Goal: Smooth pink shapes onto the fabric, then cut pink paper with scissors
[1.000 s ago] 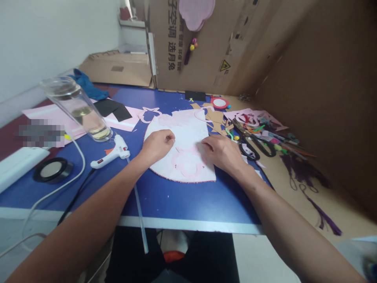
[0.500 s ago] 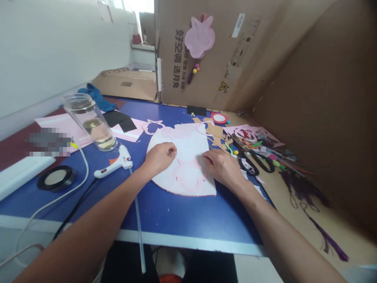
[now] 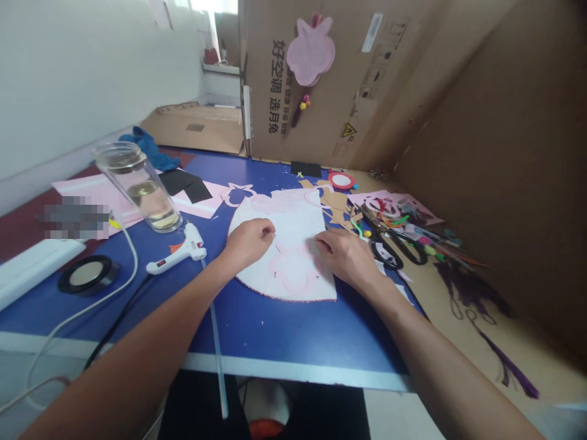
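A white sheet (image 3: 293, 232) with a curved lower edge trimmed in dark red lies flat on the blue table. On its lower part shows a faint pink outline shape (image 3: 296, 278). My left hand (image 3: 251, 241) rests over the sheet's left side, fingers curled and thumb tip against them. Over the right edge is my right hand (image 3: 343, 252), its fingers likewise pressed together. Whatever either hand may hold is hidden. Pale pink paper pieces (image 3: 257, 203) lie along the sheet's top, and a pink cut-out frame (image 3: 238, 194) sits beyond its upper left.
Left stand a glue gun (image 3: 181, 250), a glass jar with liquid (image 3: 147, 189), black tape (image 3: 89, 275) and a white power strip (image 3: 41, 266). Right lie black-handled scissors (image 3: 394, 241), paper scraps and purple tassels (image 3: 509, 366). Cardboard walls (image 3: 358, 79) rise behind and right.
Both hands keep nearly the same place and pose. The pink outline on the sheet looks paler now. The whole view has shifted very slightly.
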{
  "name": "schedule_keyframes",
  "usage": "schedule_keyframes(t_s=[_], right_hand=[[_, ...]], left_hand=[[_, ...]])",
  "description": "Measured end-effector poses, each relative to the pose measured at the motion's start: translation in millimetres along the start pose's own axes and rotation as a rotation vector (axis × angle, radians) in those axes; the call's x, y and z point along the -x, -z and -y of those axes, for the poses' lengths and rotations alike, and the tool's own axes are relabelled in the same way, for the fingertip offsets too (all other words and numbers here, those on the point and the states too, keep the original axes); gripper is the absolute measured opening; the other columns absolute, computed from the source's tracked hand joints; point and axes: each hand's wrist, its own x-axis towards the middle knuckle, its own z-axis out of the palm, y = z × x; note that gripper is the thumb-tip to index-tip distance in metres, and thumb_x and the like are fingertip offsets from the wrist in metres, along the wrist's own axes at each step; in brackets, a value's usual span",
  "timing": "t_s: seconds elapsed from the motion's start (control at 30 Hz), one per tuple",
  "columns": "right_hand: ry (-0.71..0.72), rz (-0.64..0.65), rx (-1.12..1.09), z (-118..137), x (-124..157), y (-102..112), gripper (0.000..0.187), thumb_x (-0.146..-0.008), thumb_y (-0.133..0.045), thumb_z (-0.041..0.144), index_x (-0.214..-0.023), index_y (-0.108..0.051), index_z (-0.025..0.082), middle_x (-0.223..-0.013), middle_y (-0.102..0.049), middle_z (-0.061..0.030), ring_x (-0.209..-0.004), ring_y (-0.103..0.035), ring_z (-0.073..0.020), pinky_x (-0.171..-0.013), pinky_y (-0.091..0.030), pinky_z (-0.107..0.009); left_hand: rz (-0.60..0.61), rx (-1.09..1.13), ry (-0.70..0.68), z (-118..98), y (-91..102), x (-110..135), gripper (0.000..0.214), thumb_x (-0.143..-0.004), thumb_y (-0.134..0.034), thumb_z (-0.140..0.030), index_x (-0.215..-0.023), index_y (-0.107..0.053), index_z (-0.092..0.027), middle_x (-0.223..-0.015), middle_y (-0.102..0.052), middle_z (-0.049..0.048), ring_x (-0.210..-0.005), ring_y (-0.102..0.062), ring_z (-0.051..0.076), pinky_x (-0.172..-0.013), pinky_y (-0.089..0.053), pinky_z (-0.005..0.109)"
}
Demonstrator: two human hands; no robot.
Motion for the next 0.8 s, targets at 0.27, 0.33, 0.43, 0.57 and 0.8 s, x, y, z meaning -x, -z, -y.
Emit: schedule_keyframes(t_s=[0.27, 0.33, 0.43, 0.57, 0.8], right_hand=[[0.004, -0.006, 0.011, 1.8, -0.1, 2.5, 0.026, -0.105, -0.06, 0.015, -0.098, -0.085, 0.02, -0.099, -0.08, -0.0096, -0.089, -0.067, -0.0231, -0.073, -0.035, -0.034], [0.0, -0.005, 0.006, 1.7, -0.5, 2.3, 0.026, -0.105, -0.06, 0.015, -0.099, -0.085, 0.02, -0.099, -0.08, -0.0093, -0.09, -0.067, -0.0232, -0.072, -0.034, -0.034], [-0.009, -0.006, 0.012, 1.7, -0.7, 2.4, 0.025, -0.105, -0.061, 0.014, -0.099, -0.085, 0.02, -0.1, -0.08, -0.0089, -0.091, -0.068, -0.0233, -0.071, -0.034, -0.034], [-0.008, -0.001, 0.019, 2.6, -0.5, 3.7, 0.025, -0.105, -0.06, 0.015, -0.097, -0.084, 0.02, -0.099, -0.08, -0.0089, -0.091, -0.068, -0.0234, -0.071, -0.033, -0.033], [-0.004, 0.003, 0.011, 2.0, -1.3, 3.3, 0.026, -0.106, -0.059, 0.016, -0.097, -0.083, 0.02, -0.099, -0.08, -0.0091, -0.093, -0.069, -0.0237, -0.072, -0.034, -0.033]], left_hand=[[0.004, 0.003, 0.007, 0.8, -1.0, -1.2, 0.016, -0.097, -0.064, -0.017, -0.097, -0.079, -0.023, -0.105, -0.085, 0.0061, -0.095, -0.074, 0.025, -0.08, -0.046, 0.037], [0.001, 0.007, 0.003, 2.2, -2.1, -1.6, 0.016, -0.097, -0.064, -0.017, -0.096, -0.079, -0.023, -0.104, -0.085, 0.0058, -0.095, -0.074, 0.025, -0.08, -0.046, 0.036], [-0.003, 0.012, -0.007, 3.8, -3.2, -2.1, 0.016, -0.097, -0.064, -0.017, -0.096, -0.078, -0.023, -0.103, -0.085, 0.0055, -0.095, -0.074, 0.024, -0.08, -0.046, 0.036], [-0.009, 0.016, -0.015, 3.7, -3.1, -1.7, 0.016, -0.096, -0.064, -0.016, -0.095, -0.078, -0.023, -0.102, -0.085, 0.0053, -0.094, -0.074, 0.024, -0.08, -0.047, 0.036], [-0.011, 0.009, -0.014, 2.3, -2.1, -1.7, 0.016, -0.096, -0.064, -0.016, -0.095, -0.078, -0.023, -0.102, -0.085, 0.0054, -0.093, -0.074, 0.024, -0.08, -0.048, 0.036]])
